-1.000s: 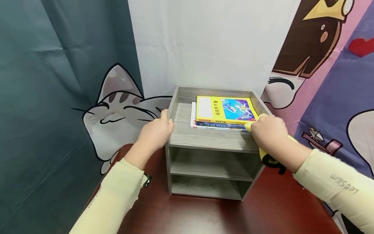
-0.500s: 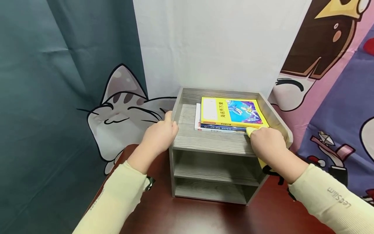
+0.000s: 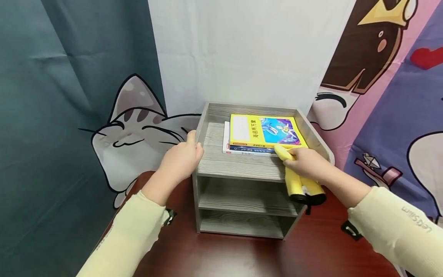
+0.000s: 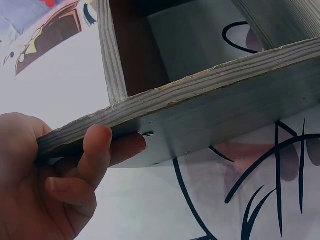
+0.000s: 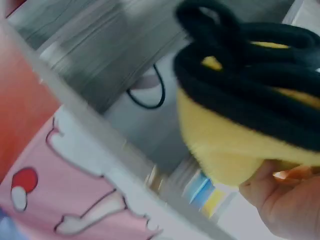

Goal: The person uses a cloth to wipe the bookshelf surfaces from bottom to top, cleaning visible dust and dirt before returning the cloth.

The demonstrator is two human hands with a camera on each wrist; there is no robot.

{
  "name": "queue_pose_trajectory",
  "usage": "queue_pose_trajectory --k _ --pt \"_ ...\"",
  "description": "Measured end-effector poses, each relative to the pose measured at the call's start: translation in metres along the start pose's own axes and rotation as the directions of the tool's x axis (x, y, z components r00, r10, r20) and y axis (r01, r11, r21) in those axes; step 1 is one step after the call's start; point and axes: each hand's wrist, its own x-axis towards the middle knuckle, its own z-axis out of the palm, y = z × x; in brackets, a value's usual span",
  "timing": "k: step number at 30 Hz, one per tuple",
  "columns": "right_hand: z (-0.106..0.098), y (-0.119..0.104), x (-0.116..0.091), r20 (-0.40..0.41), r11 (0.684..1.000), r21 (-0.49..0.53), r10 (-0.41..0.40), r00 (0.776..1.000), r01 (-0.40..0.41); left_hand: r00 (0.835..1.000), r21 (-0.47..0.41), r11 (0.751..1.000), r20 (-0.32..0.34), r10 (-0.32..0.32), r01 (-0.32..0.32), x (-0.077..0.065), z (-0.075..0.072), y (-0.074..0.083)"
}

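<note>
Leftward along the front of the shelf point(image 3: 235, 168), my right grip point(image 3: 307, 163) has shifted the yellow cloth point(image 3: 293, 181), pinching its upper part so it hangs over the edge just before the books point(image 3: 263, 132). My left grip point(image 3: 181, 158) clasps the side panel; only the left wrist view shows fingertips point(image 4: 98, 137) on its outer face, only the right wrist's plainly shows a loop point(image 5: 212, 25) at the cloth's black rim.

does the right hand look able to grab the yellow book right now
Probably not: the right hand is close to the yellow book, but it grips a yellow cloth item with black edging.
</note>
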Motion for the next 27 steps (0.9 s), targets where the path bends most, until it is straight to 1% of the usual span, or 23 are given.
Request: queue_pose_trajectory --k 2,6,8,11,16,20,24,26,27 --pt "0.007 -0.009 0.006 -0.009 0.997 0.073 -0.011 1.000 0.011 1.000 0.003 1.000 0.007 -0.010 0.010 0.000 -0.001 -0.001" --pt "0.020 -0.035 0.021 0.004 0.987 0.160 -0.029 1.000 0.028 0.999 -0.004 1.000 0.026 -0.029 0.030 0.002 -0.002 -0.001" --pt "0.026 -0.051 0.029 0.021 0.981 0.189 -0.044 0.999 0.039 0.999 -0.005 0.999 0.036 -0.037 0.037 0.003 -0.001 -0.001" --pt "0.036 -0.075 0.041 0.039 0.972 0.222 -0.088 0.995 0.077 0.997 -0.008 0.999 0.057 -0.047 0.047 0.004 -0.001 0.001" --pt "0.048 -0.110 0.059 0.064 0.962 0.247 -0.139 0.988 0.120 0.990 -0.025 0.998 0.130 -0.054 0.058 0.007 -0.001 0.004" --pt "0.053 -0.125 0.070 0.064 0.954 0.271 -0.154 0.986 0.131 0.986 -0.026 0.999 0.163 -0.043 0.048 0.008 -0.003 0.004" --pt "0.058 -0.133 0.079 0.042 0.940 0.303 -0.177 0.983 0.156 0.984 -0.024 0.998 0.171 -0.046 0.050 0.008 -0.006 0.003" --pt "0.061 -0.137 0.082 0.034 0.922 0.358 -0.169 0.985 0.146 0.981 -0.035 0.997 0.185 -0.062 0.070 0.006 -0.008 0.002" --pt "0.062 -0.137 0.082 0.035 0.906 0.405 -0.150 0.988 0.123 0.977 -0.053 0.995 0.201 -0.069 0.081 0.006 -0.009 0.002"
